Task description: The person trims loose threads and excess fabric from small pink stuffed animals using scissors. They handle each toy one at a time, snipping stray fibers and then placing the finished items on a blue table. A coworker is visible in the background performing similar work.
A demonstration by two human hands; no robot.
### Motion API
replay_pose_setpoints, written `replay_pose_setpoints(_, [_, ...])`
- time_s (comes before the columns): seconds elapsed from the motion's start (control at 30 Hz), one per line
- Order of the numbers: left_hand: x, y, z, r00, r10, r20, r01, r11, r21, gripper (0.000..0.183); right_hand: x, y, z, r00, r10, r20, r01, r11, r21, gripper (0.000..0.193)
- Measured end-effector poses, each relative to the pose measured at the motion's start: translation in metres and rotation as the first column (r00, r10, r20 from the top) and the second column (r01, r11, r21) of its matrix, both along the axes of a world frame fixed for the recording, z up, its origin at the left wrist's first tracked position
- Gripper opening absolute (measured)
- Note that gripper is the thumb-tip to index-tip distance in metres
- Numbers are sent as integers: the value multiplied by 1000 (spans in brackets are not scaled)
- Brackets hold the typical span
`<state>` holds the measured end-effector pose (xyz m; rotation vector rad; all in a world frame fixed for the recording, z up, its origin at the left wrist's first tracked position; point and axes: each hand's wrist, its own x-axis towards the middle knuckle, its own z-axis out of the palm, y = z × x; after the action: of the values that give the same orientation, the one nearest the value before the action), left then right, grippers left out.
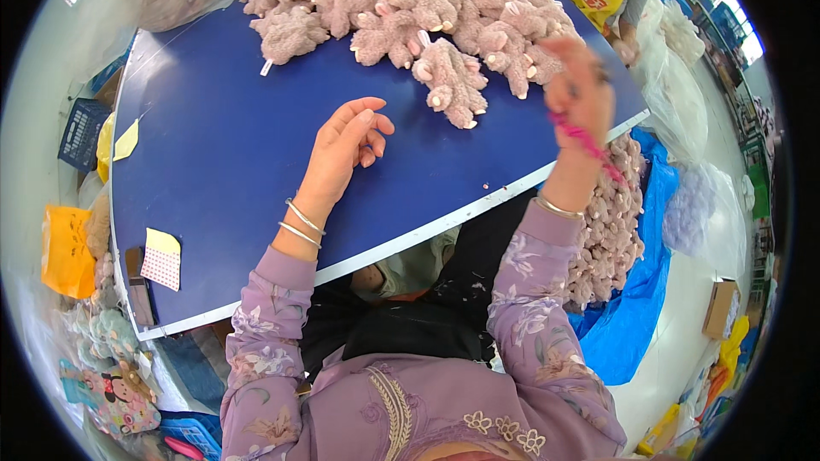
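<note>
Currently, left hand (346,145): over the blue table (231,171), fingers loosely bent, seemingly holding nothing, well apart from the other
Right hand (588,92): raised beside the plush heap (418,2), blurred, so I cannot tell whether it grips anything; a pink strand (584,135) crosses near its wrist
Plush heap: massed at the table's far side, probably to stay within arm's reach
Nearest toy (449,83): at the heap's front edge, between the hands; fluffy, dusty pink, limp-looking, with pale paw tips and a white tag
Blue sheet (632,316): around more plush pieces (608,239), perhaps to keep them clean
</note>
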<state>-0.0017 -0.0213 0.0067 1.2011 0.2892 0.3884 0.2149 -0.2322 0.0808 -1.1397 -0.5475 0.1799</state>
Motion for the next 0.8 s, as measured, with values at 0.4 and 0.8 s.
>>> replay_pose_setpoints(0.4, [0,-8,8,994,46,-98,-44,999,23,38,-34,68,-60,906,368,210,-130,714,-688,41])
replay_pose_setpoints(0.8, [-4,6,0,994,-2,-109,-17,984,-176,56,-101,87,-46,891,455,19,-424,844,-327,31])
